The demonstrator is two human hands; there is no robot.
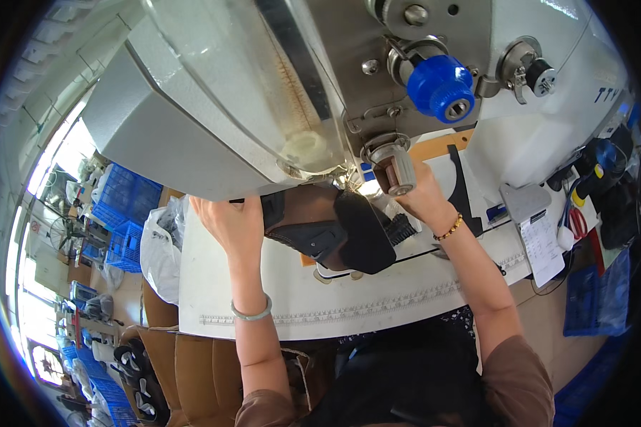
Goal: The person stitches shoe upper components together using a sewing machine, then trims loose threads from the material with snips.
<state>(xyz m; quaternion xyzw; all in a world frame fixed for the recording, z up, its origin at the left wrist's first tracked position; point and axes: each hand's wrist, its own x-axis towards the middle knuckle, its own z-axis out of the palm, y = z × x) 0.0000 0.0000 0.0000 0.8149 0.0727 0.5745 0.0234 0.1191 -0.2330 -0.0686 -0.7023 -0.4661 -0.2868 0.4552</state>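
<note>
Left hand [231,222] is gripping the black piece [367,235] at its 9 o'clock; right hand's [427,196] reaching in at 2, grip hidden. Uneven tugging could be skewing it under the sewing machine [160,132].

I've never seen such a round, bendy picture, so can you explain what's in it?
There's just one picture. A fisheye camera on the person's head took it, looking down, so straight edges bend. There's no robot: you see the person's own left hand and right hand. The big pale machine with a blue knob looks like a sewing machine. Below it is a white worktop with ruler markings along the near edge. The hands seem to hold a black-and-brown piece between them, though their fingertips are partly hidden. Over on the right is a white paper sheet.
</note>
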